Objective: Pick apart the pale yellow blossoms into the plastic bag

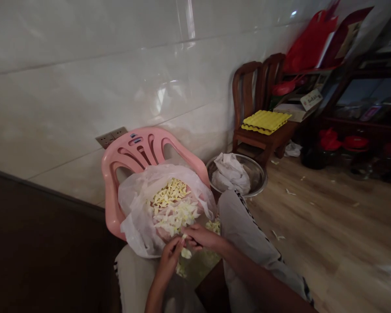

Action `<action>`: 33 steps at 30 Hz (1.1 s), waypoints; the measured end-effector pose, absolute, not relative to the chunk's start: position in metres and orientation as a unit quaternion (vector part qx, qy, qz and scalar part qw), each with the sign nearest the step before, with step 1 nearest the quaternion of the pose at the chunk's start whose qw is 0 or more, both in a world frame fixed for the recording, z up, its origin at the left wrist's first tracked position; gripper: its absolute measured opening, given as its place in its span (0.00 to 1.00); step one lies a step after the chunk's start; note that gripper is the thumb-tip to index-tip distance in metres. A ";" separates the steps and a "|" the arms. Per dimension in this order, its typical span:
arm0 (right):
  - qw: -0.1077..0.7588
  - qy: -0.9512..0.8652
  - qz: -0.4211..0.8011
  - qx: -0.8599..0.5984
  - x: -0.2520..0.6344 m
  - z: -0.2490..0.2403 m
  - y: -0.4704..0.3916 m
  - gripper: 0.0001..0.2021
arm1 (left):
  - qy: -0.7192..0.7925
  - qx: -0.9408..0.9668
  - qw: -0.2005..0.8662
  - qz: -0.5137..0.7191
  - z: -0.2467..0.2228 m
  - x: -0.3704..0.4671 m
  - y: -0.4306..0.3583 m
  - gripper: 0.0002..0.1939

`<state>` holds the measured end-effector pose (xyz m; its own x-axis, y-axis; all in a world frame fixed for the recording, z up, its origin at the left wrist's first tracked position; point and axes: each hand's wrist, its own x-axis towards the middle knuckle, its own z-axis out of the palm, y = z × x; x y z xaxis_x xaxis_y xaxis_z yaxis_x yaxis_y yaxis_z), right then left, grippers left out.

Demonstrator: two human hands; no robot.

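Both hands were close together over the lap, near the edge of a white plastic bag (133, 213). Left hand (170, 255): fingertips pinching a small pale flower piece (186, 253). Right hand (200, 237): fingers curled in against the same spot; could not tell whether it gripped the piece too. The bag lay open on the seat of a pink plastic chair (112, 187), holding a yellowish heap (170, 191) behind looser white petals (179, 216). Beside the chair, a metal basin (260, 184) held a crumpled white bundle (231, 174).
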<state>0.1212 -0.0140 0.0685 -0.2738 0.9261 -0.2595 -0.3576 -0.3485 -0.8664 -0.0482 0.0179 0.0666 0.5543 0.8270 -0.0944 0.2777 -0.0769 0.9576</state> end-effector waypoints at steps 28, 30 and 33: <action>0.495 -0.449 0.597 -0.444 0.128 0.056 -0.005 0.22 | 0.431 0.646 0.572 0.262 0.069 -0.048 0.025 0.26; 0.494 -0.456 0.598 -0.436 0.129 0.058 -0.006 0.21 | 0.438 0.650 0.555 0.279 0.067 -0.049 0.026 0.25; 0.494 -0.463 0.602 -0.424 0.129 0.060 -0.008 0.20 | 0.439 0.658 0.535 0.298 0.063 -0.050 0.028 0.24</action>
<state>0.1287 -0.0080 0.0604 -0.1524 0.9869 -0.0527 -0.2017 -0.0833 -0.9759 -0.0498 0.0283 0.0631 0.4377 0.8958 -0.0772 0.2591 -0.0434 0.9649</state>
